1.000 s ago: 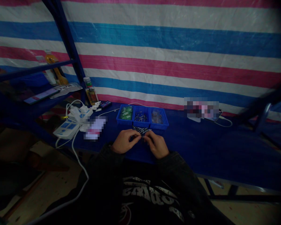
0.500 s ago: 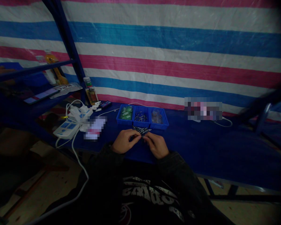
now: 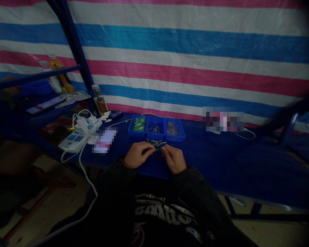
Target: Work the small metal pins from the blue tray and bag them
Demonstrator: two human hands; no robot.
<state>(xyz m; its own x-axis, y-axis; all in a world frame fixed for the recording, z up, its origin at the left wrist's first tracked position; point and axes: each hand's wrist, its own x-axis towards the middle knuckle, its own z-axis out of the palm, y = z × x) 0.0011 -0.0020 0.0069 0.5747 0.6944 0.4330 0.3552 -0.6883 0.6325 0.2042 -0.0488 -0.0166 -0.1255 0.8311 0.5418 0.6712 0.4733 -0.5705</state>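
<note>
My left hand (image 3: 137,155) and my right hand (image 3: 173,159) sit close together at the front of a dark blue table top (image 3: 221,161). A thin metal pin (image 3: 158,149) runs between their fingertips, though the fingers hide most of it. Just beyond my fingers lies a loose pile of small metal pins (image 3: 156,142). Behind that pile stand several joined blue plastic bins (image 3: 154,138): one holds green packets (image 3: 138,123), one metal pieces (image 3: 155,128), and one a clear plastic bag (image 3: 172,127).
White power strips (image 3: 72,142) and tangled cables (image 3: 83,164) lie at the table's left, beside a pixelated object (image 3: 104,140). A glass bottle (image 3: 100,101) stands behind them. A pixelated object (image 3: 223,119) sits at the back right, against a striped tarpaulin (image 3: 185,68).
My right hand has shifted slightly to the right, and a thin pin now shows between my fingertips. The bins and the pile have not visibly moved.
</note>
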